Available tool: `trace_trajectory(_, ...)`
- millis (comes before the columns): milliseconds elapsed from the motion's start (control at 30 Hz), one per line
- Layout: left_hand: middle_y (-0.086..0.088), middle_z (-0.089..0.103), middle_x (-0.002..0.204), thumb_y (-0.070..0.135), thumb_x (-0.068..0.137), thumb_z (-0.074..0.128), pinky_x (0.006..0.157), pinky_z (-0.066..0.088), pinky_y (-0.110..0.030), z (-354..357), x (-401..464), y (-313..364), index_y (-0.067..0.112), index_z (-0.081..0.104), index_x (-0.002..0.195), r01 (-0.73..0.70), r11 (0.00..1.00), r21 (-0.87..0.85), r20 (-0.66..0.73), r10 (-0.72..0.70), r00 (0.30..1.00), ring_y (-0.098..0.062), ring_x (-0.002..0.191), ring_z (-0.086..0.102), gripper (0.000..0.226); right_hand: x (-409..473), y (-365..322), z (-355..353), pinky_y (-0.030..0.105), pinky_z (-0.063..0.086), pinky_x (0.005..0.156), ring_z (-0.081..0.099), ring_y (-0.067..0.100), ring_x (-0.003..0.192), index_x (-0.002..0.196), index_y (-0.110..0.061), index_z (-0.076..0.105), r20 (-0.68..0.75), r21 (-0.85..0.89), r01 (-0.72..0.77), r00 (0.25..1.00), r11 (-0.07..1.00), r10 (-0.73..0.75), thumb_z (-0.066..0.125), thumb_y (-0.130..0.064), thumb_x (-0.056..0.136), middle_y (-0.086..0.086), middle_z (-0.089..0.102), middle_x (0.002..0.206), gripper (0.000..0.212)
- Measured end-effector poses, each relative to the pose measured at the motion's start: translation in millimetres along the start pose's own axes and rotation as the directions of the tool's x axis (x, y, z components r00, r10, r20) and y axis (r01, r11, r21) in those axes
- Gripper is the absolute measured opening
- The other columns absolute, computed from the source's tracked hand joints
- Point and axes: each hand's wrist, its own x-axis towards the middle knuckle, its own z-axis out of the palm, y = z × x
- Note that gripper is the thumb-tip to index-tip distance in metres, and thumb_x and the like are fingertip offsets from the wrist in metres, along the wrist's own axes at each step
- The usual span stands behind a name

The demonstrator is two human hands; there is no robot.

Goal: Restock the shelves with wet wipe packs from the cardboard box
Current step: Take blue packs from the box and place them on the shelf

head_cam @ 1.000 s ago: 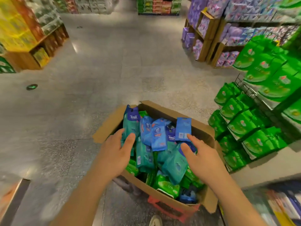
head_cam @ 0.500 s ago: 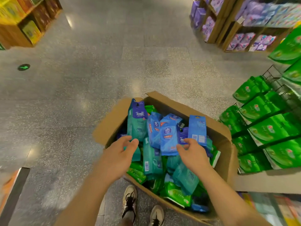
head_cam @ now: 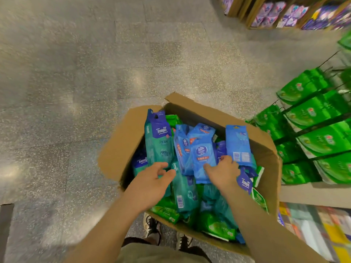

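An open cardboard box [head_cam: 121, 145] sits in front of me, filled with several wet wipe packs in teal, blue and green. My left hand [head_cam: 152, 183] holds the lower end of an upright teal Tempo pack [head_cam: 159, 141] at the box's left side. My right hand [head_cam: 222, 171] grips the bottom of a blue Vinda pack [head_cam: 201, 154], thumb across its front, with another blue pack [head_cam: 237, 143] standing just behind its fingers. Green packs [head_cam: 214, 224] lie low in the box near me.
Wire shelves with rows of green packs [head_cam: 313, 114] stand to the right of the box. Wooden shelves of purple packs [head_cam: 284, 14] are at the far right. Grey speckled floor [head_cam: 76, 92] stretches left and ahead. My shoes [head_cam: 152, 226] show under the box.
The view has tilted down and closer to the box. My right hand has moved left from the right-hand blue pack onto the bottom of the middle blue one. My left hand stays at the teal pack.
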Motion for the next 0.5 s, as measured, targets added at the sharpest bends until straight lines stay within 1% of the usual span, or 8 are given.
trace_trajectory(67, 0.015, 0.056, 0.134, 0.062, 0.093, 0.046, 0.099, 0.049, -0.033, 3, 8, 2, 0.036, 0.045, 0.140, -0.023, 1.000, 0.017, 0.046, 0.022, 0.999, -0.004, 0.109, 0.058, 0.054, 0, -2, 2, 0.048, 0.041, 0.105, 0.039, 0.044, 0.133, 0.141, -0.006, 0.040, -0.001, -0.061, -0.011, 1.000, 0.998, 0.011, 0.079, -0.049, 0.081, 0.023, 0.038, 0.143, 0.084)
trace_trajectory(100, 0.016, 0.057, 0.130, 0.062, 0.093, 0.046, 0.098, 0.049, -0.032, 4, 11, 5, 0.035, 0.046, 0.140, -0.036, 0.999, 0.035, 0.061, 0.034, 0.998, -0.004, 0.108, 0.058, 0.054, 0, -3, 3, 0.048, 0.042, 0.105, 0.039, 0.044, 0.133, 0.142, -0.007, 0.039, 0.002, -0.077, 0.002, 1.000, 0.997, -0.001, 0.079, -0.049, 0.082, 0.023, 0.036, 0.144, 0.084)
trace_trajectory(167, 0.023, 0.057, 0.117, 0.061, 0.094, 0.047, 0.094, 0.048, -0.029, 6, 16, 11, 0.035, 0.047, 0.137, -0.056, 0.997, 0.061, 0.075, 0.052, 0.996, -0.003, 0.106, 0.057, 0.051, 0, -4, 4, 0.048, 0.043, 0.104, 0.042, 0.046, 0.130, 0.143, -0.008, 0.038, 0.000, -0.094, 0.050, 0.999, 0.994, -0.050, 0.078, -0.043, 0.086, 0.022, 0.036, 0.142, 0.078)
trace_trajectory(233, 0.026, 0.056, 0.106, 0.059, 0.094, 0.047, 0.094, 0.047, -0.029, 6, 19, 16, 0.035, 0.048, 0.137, -0.072, 0.994, 0.080, 0.082, 0.065, 0.995, -0.003, 0.106, 0.057, 0.049, -2, -3, 10, 0.044, 0.045, 0.101, 0.046, 0.043, 0.126, 0.142, -0.008, 0.040, -0.007, -0.124, 0.119, 0.993, 0.985, -0.121, 0.076, -0.037, 0.088, 0.021, 0.039, 0.139, 0.071)
trace_trajectory(333, 0.023, 0.059, 0.112, 0.059, 0.093, 0.049, 0.095, 0.045, -0.028, 6, 24, 22, 0.035, 0.050, 0.136, -0.086, 0.992, 0.095, 0.085, 0.078, 0.993, -0.003, 0.106, 0.057, 0.048, -10, -3, 20, 0.040, 0.044, 0.096, 0.044, 0.036, 0.122, 0.135, -0.012, 0.043, -0.034, -0.199, 0.184, 0.980, 0.963, -0.194, 0.072, -0.031, 0.088, 0.015, 0.043, 0.134, 0.058)
trace_trajectory(400, 0.020, 0.059, 0.120, 0.060, 0.093, 0.049, 0.091, 0.044, -0.027, 6, 26, 24, 0.036, 0.050, 0.136, -0.096, 0.990, 0.107, 0.093, 0.086, 0.992, -0.003, 0.106, 0.057, 0.049, -15, -3, 23, 0.039, 0.041, 0.098, 0.041, 0.034, 0.122, 0.132, -0.014, 0.043, -0.058, -0.220, 0.216, 0.971, 0.951, -0.234, 0.068, -0.026, 0.089, 0.013, 0.043, 0.133, 0.052)
trace_trajectory(467, 0.019, 0.058, 0.123, 0.060, 0.093, 0.048, 0.087, 0.042, -0.026, 6, 29, 28, 0.036, 0.049, 0.137, -0.108, 0.986, 0.125, 0.109, 0.094, 0.990, -0.004, 0.105, 0.056, 0.050, -18, -1, 22, 0.041, 0.040, 0.104, 0.041, 0.033, 0.124, 0.134, -0.013, 0.042, -0.066, -0.210, 0.272, 0.954, 0.939, -0.291, 0.066, -0.021, 0.091, 0.012, 0.044, 0.133, 0.050)
trace_trajectory(500, 0.019, 0.057, 0.123, 0.059, 0.094, 0.047, 0.085, 0.040, -0.025, 6, 30, 30, 0.035, 0.048, 0.138, -0.107, 0.986, 0.128, 0.114, 0.093, 0.989, -0.004, 0.105, 0.055, 0.050, -20, 0, 20, 0.042, 0.040, 0.104, 0.043, 0.032, 0.123, 0.133, -0.013, 0.042, -0.060, -0.150, 0.297, 0.949, 0.943, -0.308, 0.066, -0.017, 0.092, 0.010, 0.046, 0.129, 0.047)
